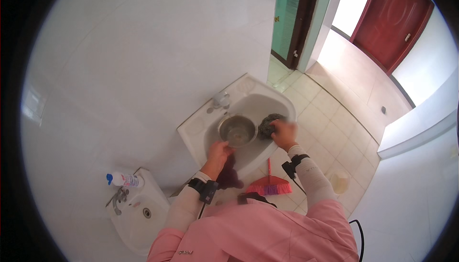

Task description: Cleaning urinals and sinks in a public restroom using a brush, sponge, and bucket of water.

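A round stainless-steel basin (238, 129) holding cloudy water stands in the white ceramic washbasin (200, 147), under its faucet (221, 100). The fingers of my left hand (218, 156) grip the metal basin's near rim. On the right side of the washbasin, my right hand (285, 133) is closed on a dark grey, rough-textured cloth or scourer (268, 126); which of these it is, I cannot tell. Blur hides part of the right hand. A maroon cloth (231, 176) hangs at the washbasin's front edge, below my left wrist.
A second washbasin (138, 226) at lower left has a white bottle with a blue cap (127, 180) on its ledge. A red broom (269, 185) and a pale plastic container (340, 183) are on the tiled floor. A tiled wall (150, 65) rises behind the faucets.
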Demonstrator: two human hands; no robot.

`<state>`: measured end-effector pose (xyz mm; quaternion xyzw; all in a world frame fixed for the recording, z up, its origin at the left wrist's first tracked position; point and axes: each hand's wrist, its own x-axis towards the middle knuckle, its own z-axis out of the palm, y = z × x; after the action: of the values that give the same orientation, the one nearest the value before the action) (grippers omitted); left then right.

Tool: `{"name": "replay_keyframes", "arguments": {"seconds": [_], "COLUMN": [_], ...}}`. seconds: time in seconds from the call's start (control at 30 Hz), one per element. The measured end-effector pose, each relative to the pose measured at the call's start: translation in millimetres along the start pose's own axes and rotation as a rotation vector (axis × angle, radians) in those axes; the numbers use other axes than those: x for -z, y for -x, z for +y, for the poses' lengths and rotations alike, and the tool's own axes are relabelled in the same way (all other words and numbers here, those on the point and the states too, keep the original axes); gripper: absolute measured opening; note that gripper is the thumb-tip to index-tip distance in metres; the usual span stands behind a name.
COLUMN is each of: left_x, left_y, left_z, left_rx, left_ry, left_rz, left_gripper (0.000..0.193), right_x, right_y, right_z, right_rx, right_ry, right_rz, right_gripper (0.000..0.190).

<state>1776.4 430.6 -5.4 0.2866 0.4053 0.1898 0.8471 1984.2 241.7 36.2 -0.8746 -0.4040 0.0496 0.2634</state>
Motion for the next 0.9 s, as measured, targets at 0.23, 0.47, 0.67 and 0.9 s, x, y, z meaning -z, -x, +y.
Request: {"name": "replay_keyframes", "arguments": {"seconds": [0.23, 0.47, 0.67, 0.9], "left_x": [-7, -8, -17, -29], "left_y": [2, 0, 7, 17], "left_z": [2, 6, 14, 21], "left_rx": [-0.024, -0.043, -0.048, -0.069], "left_ry": [-0.038, -0.053, -0.056, -0.034], "left_rz": [-0.051, -0.062, -0.096, -0.065], "left_gripper": [0.021, 0.020, 0.019, 0.014], "right_x": [3, 4, 4, 5], "right_y": [1, 1, 1, 1], "right_z": [-2, -4, -4, -3], "right_rx": [-0.010, -0.009, -0.001, 0.016], "right_ry": [0.022, 0.018, 0.023, -0.004], "right_rz": [-0.004, -0.006, 0.007, 0.011], "right_gripper": [0.034, 0.035, 0.035, 0.034]}}
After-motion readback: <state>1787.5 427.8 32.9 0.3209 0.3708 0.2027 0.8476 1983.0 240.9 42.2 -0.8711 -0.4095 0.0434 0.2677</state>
